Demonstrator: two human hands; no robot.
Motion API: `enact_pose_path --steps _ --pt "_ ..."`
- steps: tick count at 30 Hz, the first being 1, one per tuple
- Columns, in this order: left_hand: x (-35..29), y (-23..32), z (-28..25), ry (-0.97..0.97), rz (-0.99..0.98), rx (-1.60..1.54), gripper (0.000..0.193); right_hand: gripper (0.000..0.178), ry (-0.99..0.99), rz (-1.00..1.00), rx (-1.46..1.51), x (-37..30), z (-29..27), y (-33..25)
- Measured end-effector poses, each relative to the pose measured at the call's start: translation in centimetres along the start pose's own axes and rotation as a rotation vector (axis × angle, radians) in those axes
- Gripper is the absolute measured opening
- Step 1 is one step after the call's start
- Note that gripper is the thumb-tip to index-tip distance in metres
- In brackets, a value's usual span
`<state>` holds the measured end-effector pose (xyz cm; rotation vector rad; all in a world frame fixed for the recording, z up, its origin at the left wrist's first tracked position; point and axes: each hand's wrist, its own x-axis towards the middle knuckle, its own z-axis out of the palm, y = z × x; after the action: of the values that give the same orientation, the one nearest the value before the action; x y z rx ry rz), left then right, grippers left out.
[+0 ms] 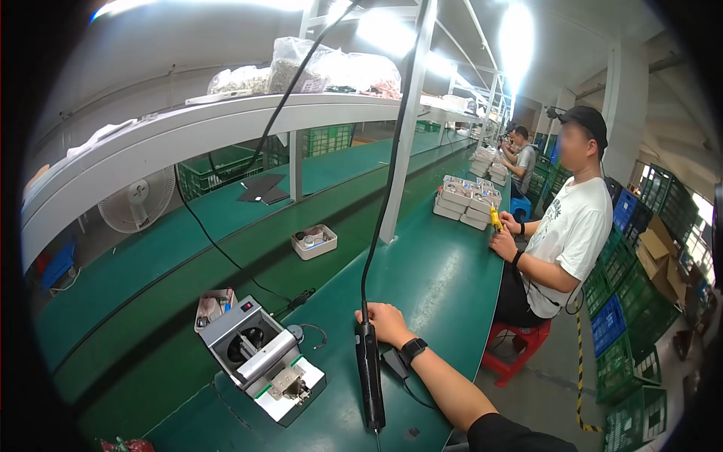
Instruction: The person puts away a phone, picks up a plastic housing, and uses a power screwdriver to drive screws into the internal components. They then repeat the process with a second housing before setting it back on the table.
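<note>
My right hand (388,325) reaches in from the lower right, low over the green bench, with a dark watch (413,347) on its wrist. A black electric screwdriver (369,377) hangs upright on its cable in front of the fingers. It hides most of them, so I cannot tell whether they grip anything. Beside it on the left sits a grey machine (252,346) with a round dark opening. A small metal fixture (290,384) is mounted on its white front plate. Under my wrist lies a small black device (395,364) with a cable. My left hand is not in view.
Small parts fill a tray (215,309) behind the machine and another tray (314,242) on the green belt. Stacked trays (467,202) stand farther along the bench. A co-worker (576,226) holds a yellow tool (495,218) at right. A white post (407,135) rises from the bench.
</note>
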<state>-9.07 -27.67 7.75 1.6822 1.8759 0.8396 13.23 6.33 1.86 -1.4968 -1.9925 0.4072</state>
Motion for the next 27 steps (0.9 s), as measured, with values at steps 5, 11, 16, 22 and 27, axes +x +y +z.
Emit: enact_pose_path --steps 5,11,16,22,27 --pt "-0.2 -0.4 0.2 -0.053 -0.045 0.029 0.018 0.028 -0.025 0.042 -0.033 -0.6 -0.1 0.1" --pt "-0.3 -1.4 0.9 0.017 0.002 0.061 0.017 0.034 0.005 0.015 0.015 -0.5 0.5 0.0" --pt "0.0 -0.9 1.0 -0.042 -0.036 0.079 0.018 0.036 0.033 0.003 0.042 -0.9 0.2 0.9" --pt "0.1 0.0 1.2 -0.009 -0.046 0.094 0.021 0.015 0.013 -0.063 -0.004 -0.1 0.6 0.8" --pt "0.3 0.2 1.5 -0.042 -0.108 0.136 0.020 0.012 0.062 -0.062 0.136 -0.7 0.2 0.5"
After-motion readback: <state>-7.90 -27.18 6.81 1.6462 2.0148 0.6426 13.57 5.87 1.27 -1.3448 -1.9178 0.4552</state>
